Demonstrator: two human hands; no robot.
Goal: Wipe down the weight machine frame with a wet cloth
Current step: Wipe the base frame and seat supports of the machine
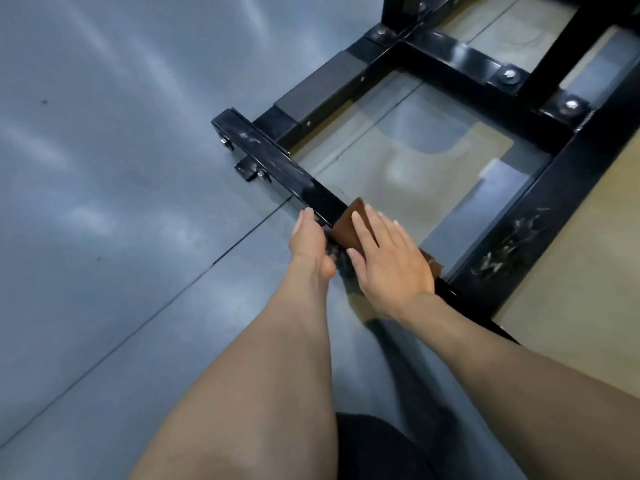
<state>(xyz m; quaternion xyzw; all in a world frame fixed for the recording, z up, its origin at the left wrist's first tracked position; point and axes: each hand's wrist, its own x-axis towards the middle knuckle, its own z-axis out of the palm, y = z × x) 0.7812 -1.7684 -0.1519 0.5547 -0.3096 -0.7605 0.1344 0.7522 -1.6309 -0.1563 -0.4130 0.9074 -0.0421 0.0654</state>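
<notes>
Head view looks down at a black frame low on a grey floor. Its uprights are cut off by the far edge, and its near rail passes under both hands and out of sight behind the right forearm. Most of the cloth is covered by the right hand; only a brown patch at the fingertips and a strip past the heel of the palm show. Whether it is wet cannot be told. Something dark at the near edge, between the forearms, is too cut off to name.

Going left to right: the left hand lies along the left side of the near rail, fingers straight and together, their tips against the rail's side face, holding nothing. Just beside it, the right hand lies flat, palm down, fingers spread and straight, pressing the cloth onto the top of the rail. Both forearms reach in bare from the near edge.

The rail is glossy black, with pale smears on its far-left end, where bolts and a small bracket stick out. The right-hand rail carries white scuffs. Silver bolts sit on the far crossbar's plates.
</notes>
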